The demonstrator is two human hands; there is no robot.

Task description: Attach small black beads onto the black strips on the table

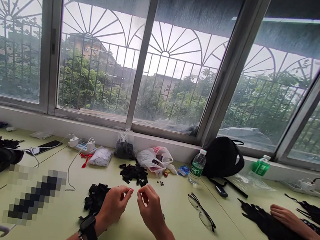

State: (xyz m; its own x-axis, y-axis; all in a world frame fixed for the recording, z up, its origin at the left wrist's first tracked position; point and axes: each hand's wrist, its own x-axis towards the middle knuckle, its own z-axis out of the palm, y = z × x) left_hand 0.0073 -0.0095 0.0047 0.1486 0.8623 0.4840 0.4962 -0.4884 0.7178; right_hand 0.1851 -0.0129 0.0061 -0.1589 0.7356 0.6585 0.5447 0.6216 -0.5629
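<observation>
Over the table, my left hand (pixel 115 205) is closed, thumb and index finger pinched together. A short gap away, my right hand (pixel 151 209) mirrors it with a similar pinch. Whatever the fingertips hold, if anything, is too small or hidden to make out. Beside and partly behind my left hand lies a pile of black fabric pieces (pixel 96 197). Farther back is a second heap of black pieces (pixel 133 174), with a few tiny dark bits (pixel 161 183) to its right. A black watch (pixel 88 229) and a beaded bracelet are on my left wrist.
Eyeglasses (pixel 202 213) and a water bottle (pixel 197 167) stand to the right, near a black cap (pixel 223 158). Along the back are a white plastic bag (pixel 156 159), a bag of white bits (pixel 101 156) and a power strip (pixel 83 145). Another person's hand (pixel 286 217) rests on black strips (pixel 270 227).
</observation>
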